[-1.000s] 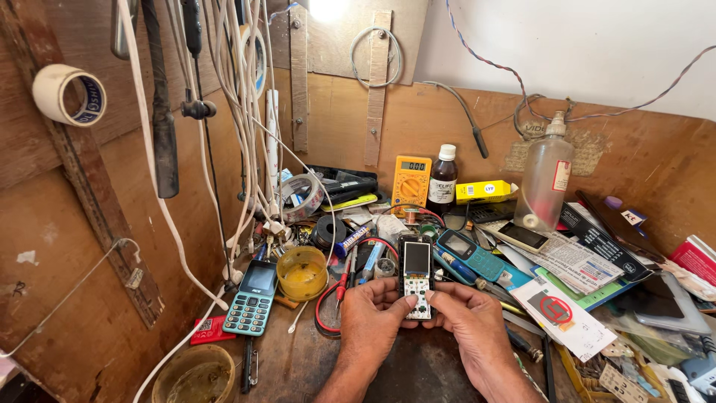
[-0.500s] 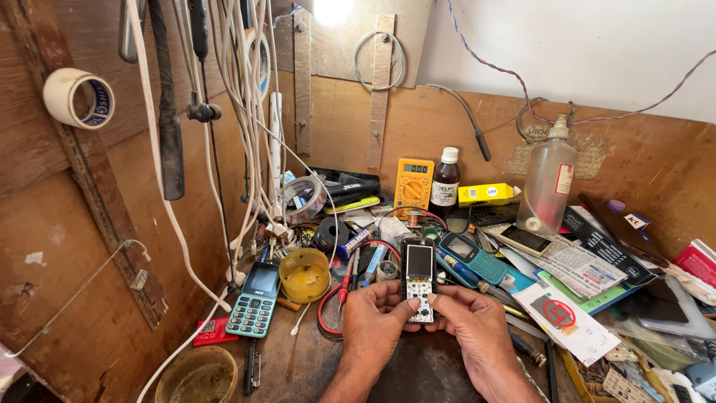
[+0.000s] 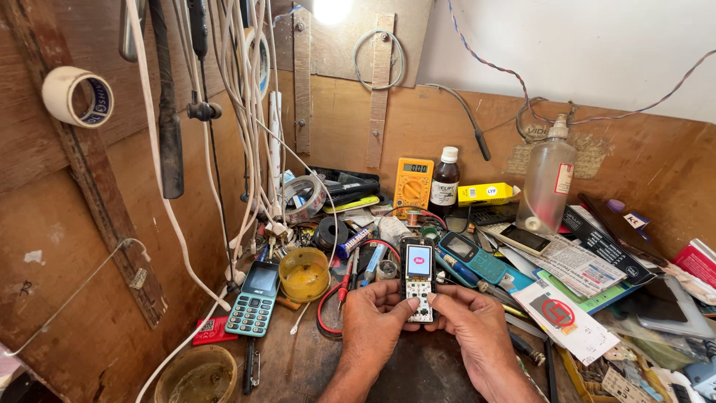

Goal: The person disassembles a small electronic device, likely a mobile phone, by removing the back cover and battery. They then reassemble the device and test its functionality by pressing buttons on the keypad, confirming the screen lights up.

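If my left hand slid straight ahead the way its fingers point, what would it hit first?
The left hand points up and slightly right, its fingers against the small keypad phone both hands hold. Past that, probably the red test lead and tools lying just beyond, though depth is hard to judge.

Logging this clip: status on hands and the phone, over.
Left hand and right hand both grip small keypad phone, screen lit. Red probe wires and teal phone close beside on cluttered bench.
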